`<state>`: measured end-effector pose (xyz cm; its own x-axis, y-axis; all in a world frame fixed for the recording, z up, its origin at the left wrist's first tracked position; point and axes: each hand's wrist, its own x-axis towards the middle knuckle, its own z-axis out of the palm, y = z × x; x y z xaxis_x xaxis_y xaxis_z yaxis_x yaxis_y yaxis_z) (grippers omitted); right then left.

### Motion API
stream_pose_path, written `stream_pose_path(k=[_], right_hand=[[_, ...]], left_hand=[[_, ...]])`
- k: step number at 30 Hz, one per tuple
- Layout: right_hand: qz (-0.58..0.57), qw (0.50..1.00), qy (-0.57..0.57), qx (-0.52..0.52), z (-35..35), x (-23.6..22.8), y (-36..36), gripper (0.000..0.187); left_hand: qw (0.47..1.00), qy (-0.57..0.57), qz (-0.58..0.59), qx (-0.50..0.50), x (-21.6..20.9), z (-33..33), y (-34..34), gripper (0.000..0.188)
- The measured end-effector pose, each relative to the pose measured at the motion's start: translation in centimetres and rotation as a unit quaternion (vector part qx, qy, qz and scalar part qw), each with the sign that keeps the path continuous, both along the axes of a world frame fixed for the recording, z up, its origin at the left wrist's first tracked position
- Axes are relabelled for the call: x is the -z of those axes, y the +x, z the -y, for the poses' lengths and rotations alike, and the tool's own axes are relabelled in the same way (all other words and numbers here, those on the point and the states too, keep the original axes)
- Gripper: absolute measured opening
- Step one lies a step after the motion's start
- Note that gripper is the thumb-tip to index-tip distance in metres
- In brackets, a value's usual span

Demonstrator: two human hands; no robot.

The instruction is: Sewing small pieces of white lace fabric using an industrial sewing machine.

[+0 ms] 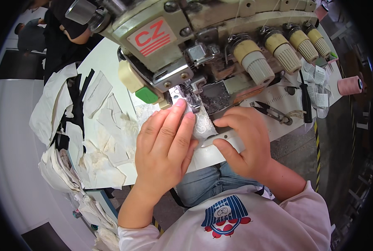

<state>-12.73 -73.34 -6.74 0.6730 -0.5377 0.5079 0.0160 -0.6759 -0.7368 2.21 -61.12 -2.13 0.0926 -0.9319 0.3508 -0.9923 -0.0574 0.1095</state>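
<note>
White cloth shirt (pixel 274 217) filled the near edge, a blue-and-red print across its chest, with faded blue denim trousers (pixel 199 184) showing just beyond it, and straight ahead went the real action! Left hand (pixel 165 140) was down on the work, fingers stretched out side by side, not curled round anything, their tips pressing right up by the metal presser foot (pixel 195 102). Pinned beneath and beside those tips, there it was: a strip of white lace fabric (pixel 204 123), fed up against the foot, its loose part spreading to the right of the forefinger. Over on the right, right hand (pixel 241 140) came in curved, thumb and forefinger well apart, the forefinger tip just beside the lace; whether it touched, you could not tell.

Looming over both hands stood a big beige metal sewing machine (pixel 169 58), a rounded green button (pixel 146 95) on its left side and a row of ribbed cream dials (pixel 287 52) running off to the far right. What a crowded white tabletop (pixel 98 54)! On the left lay heaps of thin white fabric scraps (pixel 105 144) and long black fabric strips (pixel 75 100); on the right, dark metal snips (pixel 274 113), a black-handled screwdriver (pixel 306 98), crumpled white labels (pixel 320 81) and a pink thread spool (pixel 349 86). Far left, a dark-clothed co-worker (pixel 69 25) stood beyond the table
</note>
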Motion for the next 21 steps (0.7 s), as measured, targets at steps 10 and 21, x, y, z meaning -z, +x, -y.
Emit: stream_pose_path(k=[10,21], right_hand=[[-0.055,0.972,0.223,-0.044,0.1,-1.3,-0.1,0.011],[0.019,0.824,0.557,-0.102,-0.9,0.1,-0.6,0.019]], left_hand=[[0.997,-0.072,-0.011,-0.019,1.1,-1.5,-1.2,0.043],[0.981,-0.161,0.065,-0.09,3.5,-1.9,-3.0,0.022]])
